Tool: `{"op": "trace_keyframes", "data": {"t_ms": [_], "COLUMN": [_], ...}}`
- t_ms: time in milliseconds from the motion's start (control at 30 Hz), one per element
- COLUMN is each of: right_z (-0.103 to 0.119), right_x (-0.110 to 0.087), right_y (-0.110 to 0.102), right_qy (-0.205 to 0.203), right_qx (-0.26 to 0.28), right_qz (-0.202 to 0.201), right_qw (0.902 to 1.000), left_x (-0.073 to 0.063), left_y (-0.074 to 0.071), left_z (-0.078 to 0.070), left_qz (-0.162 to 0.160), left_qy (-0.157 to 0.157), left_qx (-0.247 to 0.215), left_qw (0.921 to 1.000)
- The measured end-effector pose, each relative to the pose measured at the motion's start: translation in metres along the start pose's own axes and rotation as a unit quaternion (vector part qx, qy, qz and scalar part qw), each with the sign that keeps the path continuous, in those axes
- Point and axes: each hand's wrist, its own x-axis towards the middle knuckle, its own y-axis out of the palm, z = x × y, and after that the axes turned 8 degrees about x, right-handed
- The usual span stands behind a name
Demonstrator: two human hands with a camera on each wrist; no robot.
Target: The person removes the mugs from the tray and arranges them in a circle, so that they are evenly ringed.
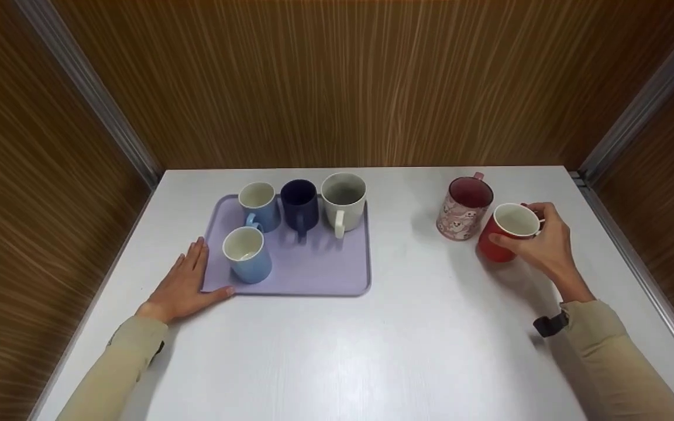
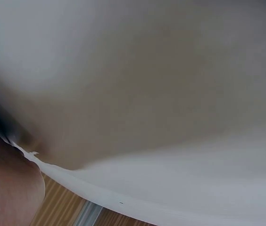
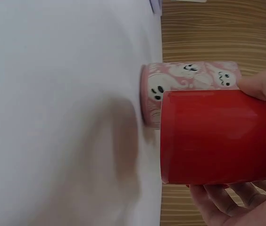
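Note:
My right hand (image 1: 539,242) grips a red mug (image 1: 496,240) with a white inside, thumb on the near side and fingers round the handle side. In the right wrist view the red mug (image 3: 220,136) overlaps a pink mug (image 3: 189,75) with white ghost figures. That pink mug (image 1: 460,216) stands just behind and left of the red one. My left hand (image 1: 185,286) lies with straight fingers at the left front corner of a lilac tray (image 1: 313,275), thumb along its front edge. The left wrist view shows mostly blurred white table and shadow.
On the tray stand two light blue mugs (image 1: 249,260), a dark navy mug (image 1: 300,207) and a white mug (image 1: 344,202). The white table (image 1: 360,356) is enclosed by wood-grain panels (image 1: 337,82) at the back and both sides.

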Motion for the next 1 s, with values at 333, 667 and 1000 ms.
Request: {"op": "trace_keyframes", "data": {"t_ms": [333, 667, 1000], "right_z": [-0.01, -0.01, -0.013], "right_x": [0.004, 0.005, 0.003], "right_y": [0.007, 0.018, 0.022], "right_qy": [0.017, 0.014, 0.004], "right_qx": [-0.008, -0.008, -0.009], "right_qz": [0.01, 0.016, 0.017], "right_qw": [0.9998, 0.9997, 0.9998], "left_x": [-0.001, 0.0, 0.0], "left_y": [-0.001, -0.003, 0.0], "left_z": [0.0, 0.0, -0.001], "left_qz": [0.002, 0.001, -0.003], "left_qy": [-0.001, 0.0, -0.003], "left_qx": [-0.004, -0.01, -0.006], "left_qw": [1.0, 1.0, 1.0]}}
